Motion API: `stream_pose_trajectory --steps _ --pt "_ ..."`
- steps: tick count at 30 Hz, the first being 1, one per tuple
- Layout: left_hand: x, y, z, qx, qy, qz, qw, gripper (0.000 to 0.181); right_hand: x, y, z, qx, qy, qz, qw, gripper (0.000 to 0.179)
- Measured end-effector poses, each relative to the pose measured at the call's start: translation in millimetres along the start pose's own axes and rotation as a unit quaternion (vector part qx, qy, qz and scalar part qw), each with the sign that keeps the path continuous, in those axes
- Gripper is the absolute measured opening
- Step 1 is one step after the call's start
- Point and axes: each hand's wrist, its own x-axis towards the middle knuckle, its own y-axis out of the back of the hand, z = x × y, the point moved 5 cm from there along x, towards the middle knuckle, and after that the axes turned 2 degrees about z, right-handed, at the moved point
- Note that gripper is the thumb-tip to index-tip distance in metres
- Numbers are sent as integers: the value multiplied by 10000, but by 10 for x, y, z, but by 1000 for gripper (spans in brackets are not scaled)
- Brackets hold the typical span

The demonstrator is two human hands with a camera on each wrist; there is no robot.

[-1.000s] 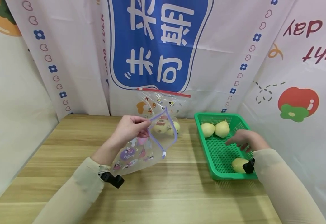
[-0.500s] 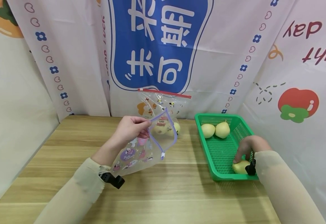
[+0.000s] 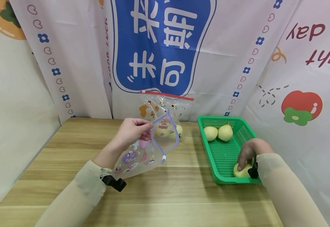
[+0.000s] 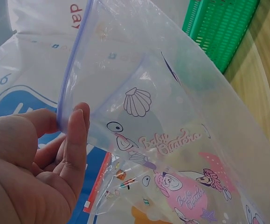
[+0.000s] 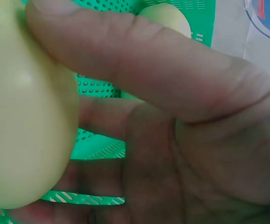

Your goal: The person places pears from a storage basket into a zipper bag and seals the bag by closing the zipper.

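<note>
My left hand (image 3: 135, 129) pinches the purple-edged rim of a clear zip bag (image 3: 133, 160) printed with pink and purple cartoons. The bag's mouth gapes toward the right, and its slider hangs at the lower corner. In the left wrist view, thumb and fingers meet on the purple zip strip (image 4: 72, 65). My right hand (image 3: 252, 149) reaches into a green plastic basket (image 3: 210, 160) and grips a pale yellow pear (image 3: 240, 172) near the front edge. The right wrist view has the thumb across the pear (image 5: 27, 112) and the other fingers around its far side.
Two more pears, a left one (image 3: 210, 133) and a right one (image 3: 225, 132), lie at the basket's back. Behind the held bag stands a clear bag with a red zip (image 3: 167, 95), with yellow fruit in it. A printed cloth (image 3: 216, 63) hangs behind the wooden table (image 3: 170, 195).
My right hand has come down toward the basket's front and taken hold of the pear there, which has shifted slightly. The left hand keeps its pinch on the bag, nearly still.
</note>
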Motion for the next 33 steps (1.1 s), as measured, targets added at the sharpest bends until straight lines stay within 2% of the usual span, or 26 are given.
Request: stream_pose_trajectory --steps 8,14,20,25,28,30,33 --pt "-3 6 2 32 46 35 10000 31 -21 -3 2 54 -55 144 9999 58" --pt "0 17 -10 39 51 53 10000 33 -19 29 -6 249 471 508 9973 59" --pt "-2 32 -20 30 41 90 9999 35 9 114 -25 885 954 1133 9850 78" --pt "0 29 -19 -74 -69 127 9999 36 49 231 -77 1299 1251 1728 9683 78" --pt "4 25 -22 -117 -125 143 9998 35 71 309 -116 1655 1333 2141 9534 87" --pt "8 19 -26 -146 -138 164 9997 34 79 352 -145 1982 1367 2414 9401 93" --pt "14 8 -34 -207 -130 209 9995 32 63 399 -212 2639 1435 2737 9137 97"
